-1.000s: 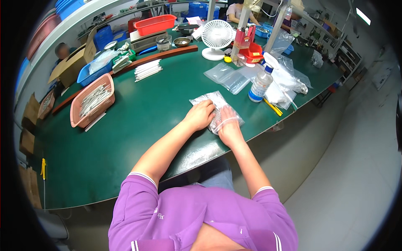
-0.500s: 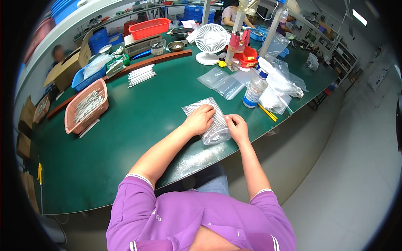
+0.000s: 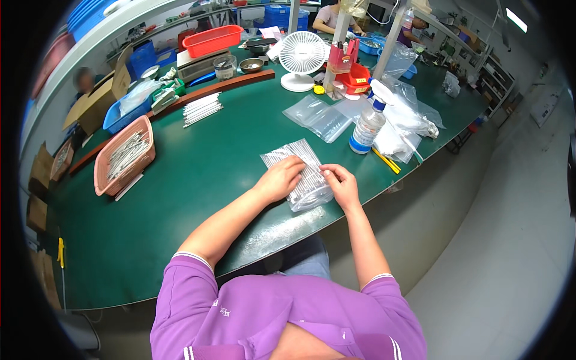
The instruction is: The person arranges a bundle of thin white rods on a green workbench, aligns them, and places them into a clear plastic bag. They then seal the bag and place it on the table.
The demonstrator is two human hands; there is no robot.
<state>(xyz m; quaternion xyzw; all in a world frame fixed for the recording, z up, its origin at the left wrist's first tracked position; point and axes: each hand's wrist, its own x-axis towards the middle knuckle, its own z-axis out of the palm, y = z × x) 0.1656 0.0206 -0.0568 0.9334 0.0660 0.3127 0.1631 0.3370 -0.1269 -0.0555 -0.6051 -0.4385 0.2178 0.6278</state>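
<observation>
A clear plastic bag filled with a layer of thin silvery-white rods lies near the table's front edge. My left hand rests on top of it, the fingers laid over the rods and pressing down. At the bag's right edge, my right hand pinches the plastic between thumb and fingers. The bag's loose end points toward me. Further off, a small pile of similar rods sits on the green table. More rods fill a pink basket on the left.
Flat clear bags lie beyond my hands. A spray bottle, yellow pens and crumpled white plastic stand to the right. Behind are a white fan, a brown bar and a red tray. Other people sit in the background.
My left hand has slid slightly toward me and left over the bag. The right hand stays at the bag's edge, its pinch a little shifted.
</observation>
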